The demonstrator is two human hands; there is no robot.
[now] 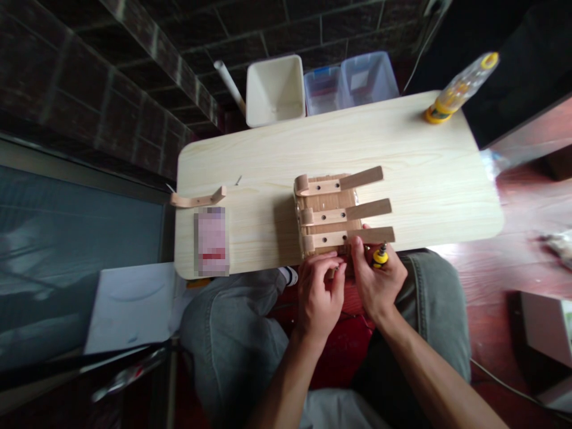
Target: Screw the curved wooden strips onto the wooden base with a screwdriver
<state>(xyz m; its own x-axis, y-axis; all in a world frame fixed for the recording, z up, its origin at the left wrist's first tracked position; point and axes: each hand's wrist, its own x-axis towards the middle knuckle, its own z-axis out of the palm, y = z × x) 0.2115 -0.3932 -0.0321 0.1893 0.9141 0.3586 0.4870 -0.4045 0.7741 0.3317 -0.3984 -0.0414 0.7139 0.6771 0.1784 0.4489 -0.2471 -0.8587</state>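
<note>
My left hand [318, 292] is at the table's front edge with thumb and forefinger pinched together. A tiny thing seems to sit between the fingertips, too small to name. My right hand [382, 279] is closed around a yellow and black screwdriver [380, 257], its tip pointing up, while the thumb presses near the front of a cardboard box [328, 203]. Across the top of that box lie three curved wooden hooks [333, 214], side by side, each with dark screw holes or screw heads. Another wooden hook [199, 201] rests alone at the table's left end.
On the pale table [250, 161] are a loose screw [239, 180] and a blurred-out flat object [211, 241]. A clear bottle with yellow ends [462, 89] stands at the back right. Behind the table are a cream bin [275, 89] and clear plastic boxes [369, 80].
</note>
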